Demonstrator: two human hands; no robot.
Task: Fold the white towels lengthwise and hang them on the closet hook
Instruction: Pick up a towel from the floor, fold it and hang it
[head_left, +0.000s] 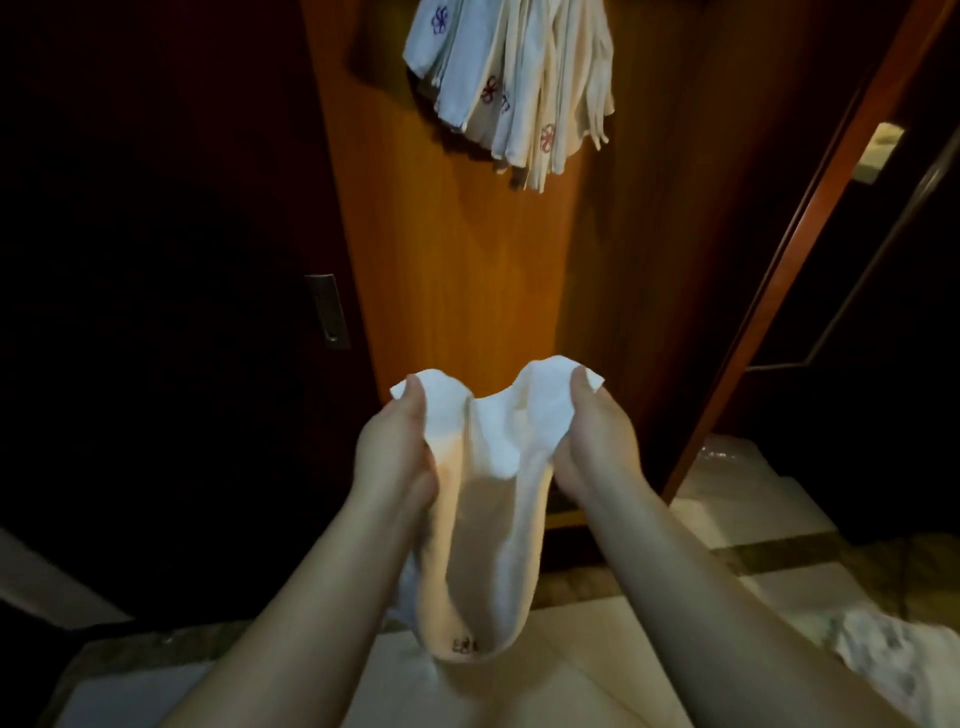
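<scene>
A white towel (493, 467) hangs between my two hands in front of the wooden closet door (467, 249). My left hand (397, 452) pinches its upper left corner between thumb and fingers. My right hand (592, 441) pinches the upper right corner. The cloth sags in a long fold down to my forearms, with a small dark mark near its lower end. High on the door, a bunch of several folded white towels (514, 83) with purple and red embroidered marks hangs down. The hook itself is hidden behind them.
A dark door with a metal recessed handle (327, 309) stands to the left. A second wooden door edge (789, 249) slants at the right. Pale tiled floor (597, 670) lies below, with a white lacy cloth (883, 660) at the lower right.
</scene>
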